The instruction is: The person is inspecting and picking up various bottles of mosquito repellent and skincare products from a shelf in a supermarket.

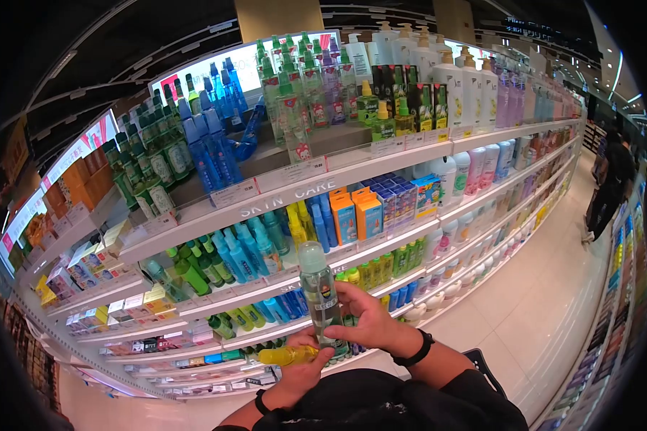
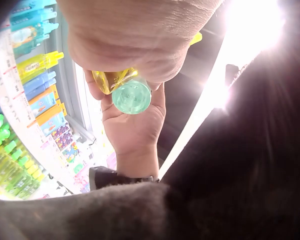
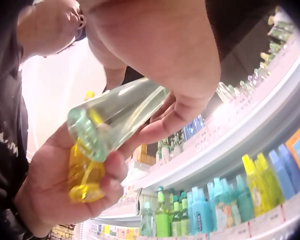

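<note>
A clear, pale green bottle (image 1: 320, 296) with a capped top stands nearly upright before the chest. My right hand (image 1: 372, 320) grips its side, thumb across the front; in the right wrist view that hand (image 3: 160, 45) wraps round the bottle (image 3: 127, 112). Lower down, my left hand (image 1: 303, 368) holds a yellow bottle (image 1: 287, 355) lying sideways, its thumb by the clear bottle's base. The right wrist view shows the left hand (image 3: 47, 180) with fingers curled round the yellow bottle (image 3: 85, 172). The clear bottle's round base (image 2: 131, 96) faces the left wrist camera.
A curved store shelf (image 1: 381, 169) carries rows of spray bottles, pump bottles and boxes. Blue spray bottles (image 1: 212, 147) stand on its top level. At the right, a person in dark clothes (image 1: 611, 179) is in the tiled aisle (image 1: 510, 309), beside another stocked shelf.
</note>
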Action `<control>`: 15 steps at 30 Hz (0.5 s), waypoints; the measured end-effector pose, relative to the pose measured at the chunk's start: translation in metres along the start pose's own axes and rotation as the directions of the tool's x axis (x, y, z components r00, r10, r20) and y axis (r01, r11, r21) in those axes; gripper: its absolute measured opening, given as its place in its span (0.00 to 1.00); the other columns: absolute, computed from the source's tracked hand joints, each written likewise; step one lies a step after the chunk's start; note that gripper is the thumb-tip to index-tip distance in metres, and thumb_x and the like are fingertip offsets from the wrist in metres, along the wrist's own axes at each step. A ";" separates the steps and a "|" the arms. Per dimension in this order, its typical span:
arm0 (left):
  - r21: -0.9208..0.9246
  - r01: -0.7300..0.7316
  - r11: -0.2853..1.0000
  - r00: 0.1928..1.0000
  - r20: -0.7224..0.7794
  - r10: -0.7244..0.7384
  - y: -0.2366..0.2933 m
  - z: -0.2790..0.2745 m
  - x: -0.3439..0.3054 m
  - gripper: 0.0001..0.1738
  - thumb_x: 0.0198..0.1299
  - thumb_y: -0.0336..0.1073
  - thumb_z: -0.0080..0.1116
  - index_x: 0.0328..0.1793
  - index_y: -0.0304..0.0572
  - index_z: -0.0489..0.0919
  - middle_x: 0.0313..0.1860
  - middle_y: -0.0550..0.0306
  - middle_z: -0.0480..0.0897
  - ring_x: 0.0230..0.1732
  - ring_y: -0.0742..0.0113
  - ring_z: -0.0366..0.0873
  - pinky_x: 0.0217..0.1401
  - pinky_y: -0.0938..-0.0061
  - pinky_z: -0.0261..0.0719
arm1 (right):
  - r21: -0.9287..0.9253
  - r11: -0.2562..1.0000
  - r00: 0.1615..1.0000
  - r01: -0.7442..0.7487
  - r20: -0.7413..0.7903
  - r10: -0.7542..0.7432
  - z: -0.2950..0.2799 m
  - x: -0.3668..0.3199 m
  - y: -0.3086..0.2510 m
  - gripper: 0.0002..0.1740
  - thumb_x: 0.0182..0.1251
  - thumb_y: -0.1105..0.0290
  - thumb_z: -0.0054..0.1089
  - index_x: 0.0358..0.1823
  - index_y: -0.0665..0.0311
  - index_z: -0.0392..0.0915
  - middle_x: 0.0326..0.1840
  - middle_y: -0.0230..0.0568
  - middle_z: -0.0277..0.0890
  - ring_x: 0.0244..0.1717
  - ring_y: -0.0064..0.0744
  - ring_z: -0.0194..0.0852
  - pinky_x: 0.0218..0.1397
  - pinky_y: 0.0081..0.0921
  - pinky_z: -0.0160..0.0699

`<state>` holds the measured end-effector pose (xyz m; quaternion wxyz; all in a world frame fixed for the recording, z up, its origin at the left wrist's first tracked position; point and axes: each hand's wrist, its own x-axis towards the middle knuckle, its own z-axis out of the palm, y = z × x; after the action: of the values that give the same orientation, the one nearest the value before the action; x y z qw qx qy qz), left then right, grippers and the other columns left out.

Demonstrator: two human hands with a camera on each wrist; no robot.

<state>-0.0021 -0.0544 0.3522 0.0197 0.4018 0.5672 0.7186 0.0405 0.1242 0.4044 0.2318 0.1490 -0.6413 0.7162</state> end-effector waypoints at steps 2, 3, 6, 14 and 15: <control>0.105 -0.071 0.992 0.997 0.042 0.067 -0.002 -0.003 0.000 0.17 0.58 0.30 0.68 0.44 0.41 0.68 0.53 0.49 0.75 0.53 0.66 0.73 0.59 0.71 0.69 | -0.306 0.947 0.967 -0.093 0.200 0.159 -0.003 0.009 -0.041 0.43 0.55 0.62 0.76 0.68 0.67 0.62 0.52 0.42 0.76 0.51 0.30 0.76 0.52 0.28 0.76; 0.013 -0.025 1.000 0.999 0.044 0.024 -0.005 -0.002 0.003 0.17 0.58 0.30 0.69 0.44 0.41 0.68 0.54 0.45 0.76 0.53 0.64 0.75 0.57 0.69 0.72 | -0.345 0.931 0.954 -0.120 0.220 0.204 -0.006 0.011 -0.039 0.42 0.52 0.63 0.78 0.66 0.67 0.64 0.48 0.41 0.79 0.48 0.30 0.79 0.49 0.27 0.78; -0.085 -0.001 0.996 1.000 0.025 0.003 -0.005 -0.002 0.008 0.18 0.57 0.30 0.69 0.43 0.41 0.68 0.54 0.41 0.78 0.51 0.61 0.79 0.55 0.69 0.75 | -0.280 0.924 0.913 -0.260 0.241 0.330 -0.005 0.015 -0.045 0.39 0.53 0.63 0.78 0.63 0.67 0.66 0.47 0.42 0.80 0.48 0.27 0.79 0.49 0.25 0.79; -0.153 -0.024 0.988 0.994 0.097 0.039 0.003 -0.029 0.014 0.17 0.60 0.30 0.65 0.43 0.41 0.66 0.66 0.32 0.69 0.56 0.52 0.80 0.54 0.65 0.80 | -0.173 0.985 0.998 0.013 -0.059 -0.024 -0.023 0.089 -0.098 0.28 0.55 0.77 0.73 0.56 0.69 0.71 0.46 0.33 0.79 0.47 0.22 0.78 0.53 0.23 0.78; -0.178 -0.008 0.984 0.996 0.083 0.023 0.002 -0.036 0.013 0.16 0.59 0.29 0.66 0.43 0.41 0.67 0.66 0.32 0.70 0.55 0.53 0.81 0.53 0.66 0.80 | -0.250 0.967 0.988 0.052 -0.129 -0.086 -0.034 0.105 -0.106 0.26 0.55 0.78 0.72 0.55 0.70 0.72 0.45 0.33 0.79 0.46 0.21 0.78 0.51 0.22 0.78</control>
<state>-0.0314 -0.0773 0.3602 0.0740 0.4331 0.4964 0.7487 0.0101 0.1802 0.5431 0.3175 0.0910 -0.7017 0.6313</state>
